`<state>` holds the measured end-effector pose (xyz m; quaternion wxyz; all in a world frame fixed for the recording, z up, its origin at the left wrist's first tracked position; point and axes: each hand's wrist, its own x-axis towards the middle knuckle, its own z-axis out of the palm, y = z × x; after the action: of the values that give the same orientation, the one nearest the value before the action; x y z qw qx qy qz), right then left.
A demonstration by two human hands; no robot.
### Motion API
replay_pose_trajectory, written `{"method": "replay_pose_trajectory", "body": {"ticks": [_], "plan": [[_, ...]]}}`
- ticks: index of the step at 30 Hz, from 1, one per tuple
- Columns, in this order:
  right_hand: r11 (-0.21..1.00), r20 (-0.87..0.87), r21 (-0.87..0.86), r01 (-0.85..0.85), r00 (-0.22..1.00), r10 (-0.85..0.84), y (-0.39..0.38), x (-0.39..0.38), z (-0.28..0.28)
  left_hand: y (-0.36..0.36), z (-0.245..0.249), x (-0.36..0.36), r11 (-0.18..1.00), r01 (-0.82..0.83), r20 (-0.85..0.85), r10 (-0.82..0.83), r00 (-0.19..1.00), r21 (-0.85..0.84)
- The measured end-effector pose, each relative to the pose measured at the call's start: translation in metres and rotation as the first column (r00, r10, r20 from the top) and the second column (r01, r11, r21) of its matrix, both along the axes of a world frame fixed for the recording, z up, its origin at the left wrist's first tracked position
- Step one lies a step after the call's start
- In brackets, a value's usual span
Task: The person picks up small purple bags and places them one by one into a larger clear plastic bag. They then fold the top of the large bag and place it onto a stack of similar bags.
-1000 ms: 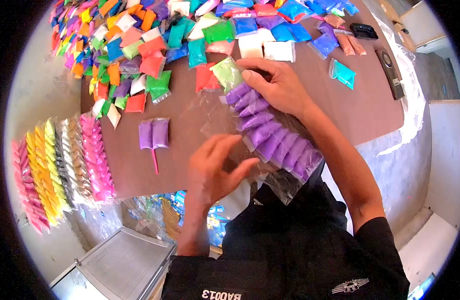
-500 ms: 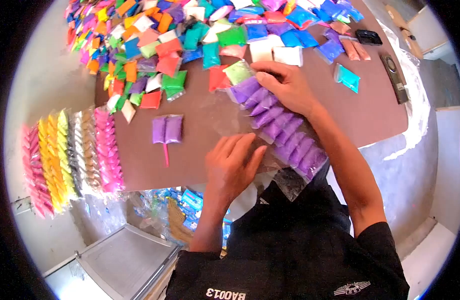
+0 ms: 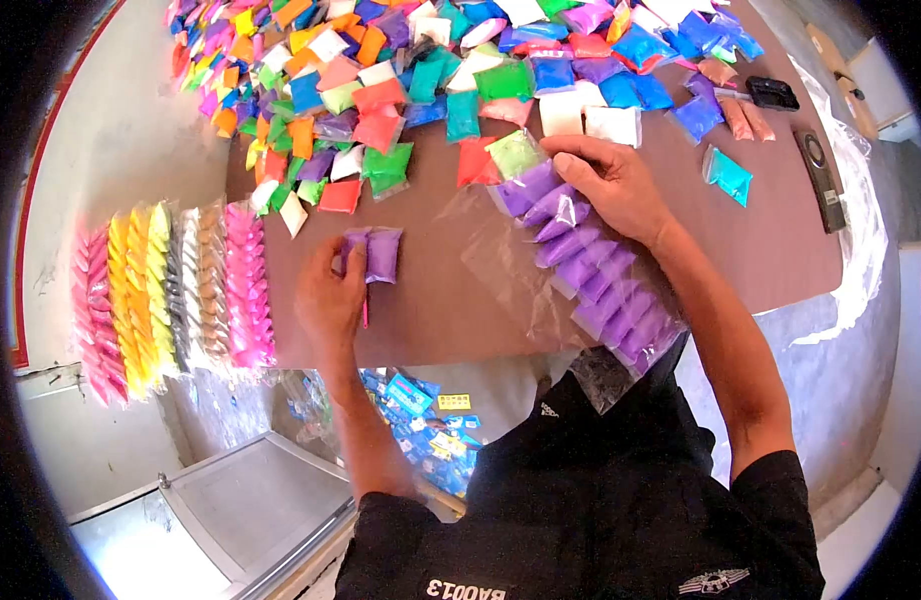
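The black shirt (image 3: 601, 500) bears white print reading "BA0013", seen upside down at its lower edge.

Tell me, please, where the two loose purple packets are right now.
In the head view the two purple packets lie left of centre on the brown table, at the left hand, just below the mixed-colour pile.

Purple packet row (image 3: 596, 270): lying overlapped, running diagonally, sitting inside the clear bag (image 3: 501, 260).
Purple pair (image 3: 381, 255): lying flat, side by side, left of the bag.
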<state>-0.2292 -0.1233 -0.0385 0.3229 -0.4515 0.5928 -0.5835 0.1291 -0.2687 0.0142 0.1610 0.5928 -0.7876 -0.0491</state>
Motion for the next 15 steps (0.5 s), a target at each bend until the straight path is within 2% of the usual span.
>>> {"method": "replay_pose_trajectory", "body": {"ticks": [1, 2, 4, 8, 10, 12, 15], "plan": [[1.000, 0.000, -0.001, -0.001, 1.000, 0.001, 0.000, -0.002, -0.001, -0.008, -0.007, 0.006, 0.997, 0.073, -0.024, -0.074, 0.997, -0.003], [1.000, -0.026, -0.021, -0.003, 1.000, 0.002, -0.001, -0.003, -0.002, -0.017, -0.012, 0.012, 0.997, 0.074, -0.022, -0.074, 0.997, -0.003], [0.999, -0.046, -0.039, -0.008, 0.999, 0.006, 0.000, -0.003, -0.003, -0.031, -0.017, 0.024, 0.979, 0.119, -0.260, -0.073, 0.963, 0.165], [0.999, -0.047, -0.033, 0.012, 0.999, -0.014, 0.003, -0.001, 0.003, -0.040, -0.012, 0.037, 0.961, 0.165, -0.358, -0.077, 0.931, 0.222], [1.000, -0.024, -0.024, 0.013, 1.000, -0.014, 0.001, 0.000, -0.001, -0.032, 0.002, 0.031, 0.929, 0.177, -0.430, -0.021, 0.902, 0.325], [0.994, 0.035, -0.102, 0.038, 0.999, -0.035, -0.001, 0.001, -0.006, -0.019, 0.019, 0.021, 0.942, 0.133, -0.467, 0.028, 0.884, 0.308], [0.998, 0.034, -0.045, 0.044, 0.999, -0.042, 0.001, 0.000, -0.001, 0.005, 0.048, 0.001, 0.951, 0.109, -0.571, 0.080, 0.817, 0.289]]}}
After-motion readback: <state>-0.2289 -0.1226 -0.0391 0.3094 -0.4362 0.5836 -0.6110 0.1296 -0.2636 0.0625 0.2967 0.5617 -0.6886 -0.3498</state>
